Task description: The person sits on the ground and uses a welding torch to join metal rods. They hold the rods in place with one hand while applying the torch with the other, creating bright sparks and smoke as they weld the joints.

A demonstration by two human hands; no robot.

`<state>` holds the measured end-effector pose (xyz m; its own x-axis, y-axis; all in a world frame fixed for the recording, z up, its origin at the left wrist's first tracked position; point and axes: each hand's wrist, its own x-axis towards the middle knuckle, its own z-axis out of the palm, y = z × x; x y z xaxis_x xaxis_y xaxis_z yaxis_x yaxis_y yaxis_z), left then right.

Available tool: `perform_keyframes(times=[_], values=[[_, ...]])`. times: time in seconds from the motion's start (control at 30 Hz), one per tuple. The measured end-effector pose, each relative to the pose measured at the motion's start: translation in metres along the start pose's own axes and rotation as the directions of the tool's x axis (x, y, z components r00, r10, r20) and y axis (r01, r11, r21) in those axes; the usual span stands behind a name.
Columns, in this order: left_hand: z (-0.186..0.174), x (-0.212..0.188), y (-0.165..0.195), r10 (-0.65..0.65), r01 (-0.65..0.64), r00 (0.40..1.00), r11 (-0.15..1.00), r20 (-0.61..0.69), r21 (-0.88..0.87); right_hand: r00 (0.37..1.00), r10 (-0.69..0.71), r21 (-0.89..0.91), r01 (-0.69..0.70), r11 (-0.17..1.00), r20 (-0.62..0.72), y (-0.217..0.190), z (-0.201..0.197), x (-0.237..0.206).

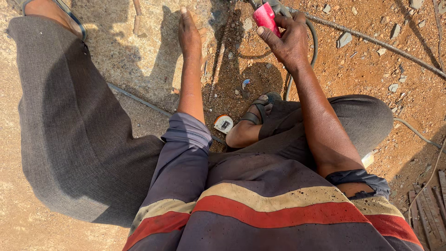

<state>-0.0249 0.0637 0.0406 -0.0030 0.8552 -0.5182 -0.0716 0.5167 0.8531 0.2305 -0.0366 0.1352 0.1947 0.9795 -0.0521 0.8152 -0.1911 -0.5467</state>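
1. Nearest is the person's own lap: a dark shirt with cream and red bands, rolled sleeves, and grey trousers spread over the left knee.
2. Just beyond, in the gap between the legs, a sandalled foot is tucked in, and a small tape measure lies on the dirt right beside it, on its left.
3. The left hand reaches far out and lies flat, palm down, on the pale stone slab. Its fingers are straight and slack, gripping nothing.
4. The right hand is at much the same distance, over the red earth to the right. Its fingers are clenched round the red handle of a power tool, thumb pressed along the handle's near side.
5. The tool's long axis runs away from the hand, up and slightly left, out past the far edge of view, so its working end cannot be seen. It sits just right of the slab's edge, with the flat left hand a short way off to its left.
6. A dark cable loops from the tool back toward the foot; another line crosses the gravelly ground far right.
7. No containers are in sight.
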Motion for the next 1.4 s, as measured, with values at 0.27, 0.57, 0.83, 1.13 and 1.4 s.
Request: perform_keyframes(times=[0.27, 0.57, 0.83, 1.13, 1.4], values=[[-0.001, 0.001, -0.003, -0.01, 0.01, 1.0, 1.0, -0.001, -0.009, 1.0, -0.019, -0.031, 0.019, 0.999, 0.0, 0.002, 0.001, 0.004], [-0.002, -0.001, -0.002, -0.045, 0.049, 0.998, 0.991, -0.036, 0.121, 0.998, -0.067, -0.101, 0.067, 0.993, -0.002, -0.003, 0.001, 0.004], [-0.003, -0.003, -0.001, 0.034, -0.029, 0.999, 0.983, -0.024, 0.18, 0.997, -0.08, -0.107, 0.079, 0.991, -0.004, -0.003, 0.003, 0.006], [0.009, -0.01, -0.007, 0.058, 0.012, 0.994, 0.777, -0.091, 0.63, 0.997, -0.078, -0.093, 0.078, 0.993, 0.003, -0.003, 0.0, 0.003], [0.04, -0.056, -0.018, 0.1, -0.197, 0.98, 0.485, 0.17, 0.852, 1.0, -0.026, -0.062, 0.026, 0.998, -0.009, -0.001, -0.002, 0.0]])
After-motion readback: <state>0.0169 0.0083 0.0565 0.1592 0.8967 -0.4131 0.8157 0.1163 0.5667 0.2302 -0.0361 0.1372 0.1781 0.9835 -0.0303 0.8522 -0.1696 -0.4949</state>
